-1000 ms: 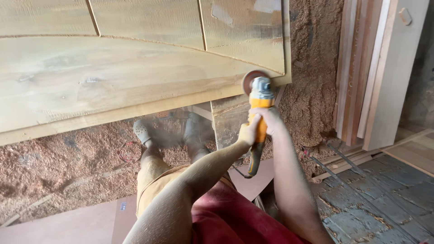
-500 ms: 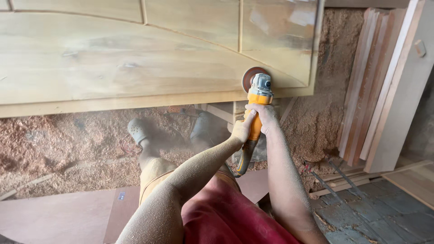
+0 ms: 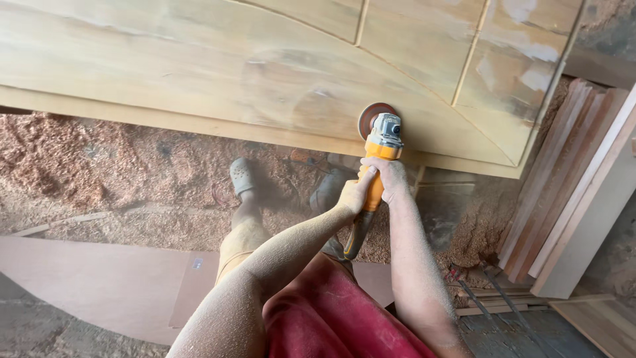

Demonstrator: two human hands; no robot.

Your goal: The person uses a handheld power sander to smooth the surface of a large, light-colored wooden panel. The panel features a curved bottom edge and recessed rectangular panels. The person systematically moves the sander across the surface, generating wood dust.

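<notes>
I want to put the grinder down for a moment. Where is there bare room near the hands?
The wooden door panel, left of the angle grinder, is bare. The brown board on the floor is also bare. Both the left hand and the right hand grip the grinder. Leaning planks crowd the right.

Cut off by the top edge: the wooden door panel (image 3: 265, 73). Hidden behind the grinder (image 3: 377, 159) head: most of the sanding disc (image 3: 371, 116) (only its upper rim shows). Veiled in dust haze: the right foot (image 3: 329, 191). Cropped at right: stacked boards (image 3: 570, 185).
</notes>
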